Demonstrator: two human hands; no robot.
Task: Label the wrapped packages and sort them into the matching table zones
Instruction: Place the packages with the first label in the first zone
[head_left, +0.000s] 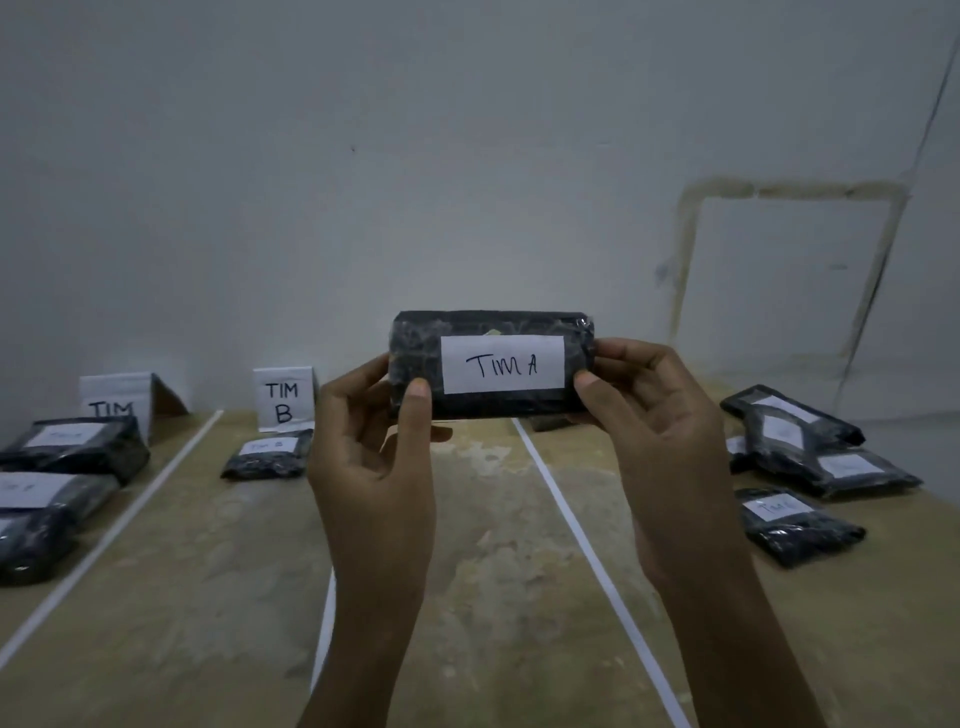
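Sort step: our left hand (374, 457) and right hand (660, 441) pinch the package (493, 325) ends at 12 o'clock above the bench (493, 519), label (503, 365) reads TIM A, so next is likely the 9 o'clock zone (166, 441).

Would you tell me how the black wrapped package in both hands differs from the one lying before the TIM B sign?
The held black plastic-wrapped package is raised, pinched at its ends by the left hand and right hand; the small black wrapped package lies untouched on the table. The held one's white label reads TIM A; the lying one's reads TIM B. Both are black-wrapped with handwritten white labels.
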